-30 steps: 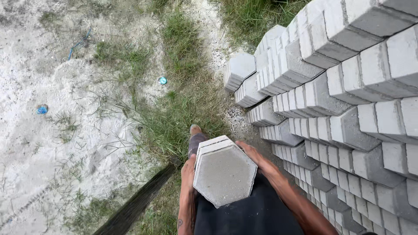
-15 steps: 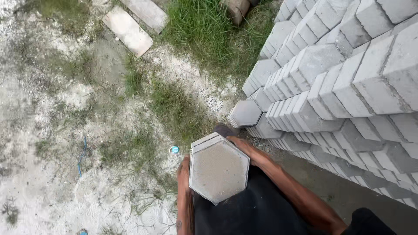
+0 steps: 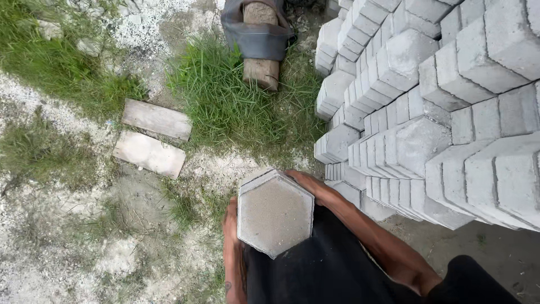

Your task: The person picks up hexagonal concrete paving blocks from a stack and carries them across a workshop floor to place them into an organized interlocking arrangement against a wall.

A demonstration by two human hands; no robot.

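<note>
Two hands carried one stack of hexagonal concrete pavers [image 3: 274, 213], held tight against the front of the person's dark clothing. The left hand [image 3: 230, 222] lay flat along the left side of the stack, its fingers running down under the near edge where they could not be seen. The right hand [image 3: 306, 183] curled over the far right corner, fingers [image 3: 293, 175] pressed closed on the grey edge. Both hands gripped the load from opposite sides, so the stack sat squarely between them, neither hand clearly nearer than the other. The top paver faced straight up, level, one point toward the body and one point away, with at least one more block visible beneath it at the far edge.

Just to the right, near the right forearm, rose a large pile of the same pavers [image 3: 427, 112], set on edge in rows. Far ahead, a log wrapped in a dark band [image 3: 260, 39] lay in a patch of grass [image 3: 225, 107]. To the far left, two flat slabs [image 3: 152, 138] rested side by side on the sandy ground [image 3: 84, 242].
</note>
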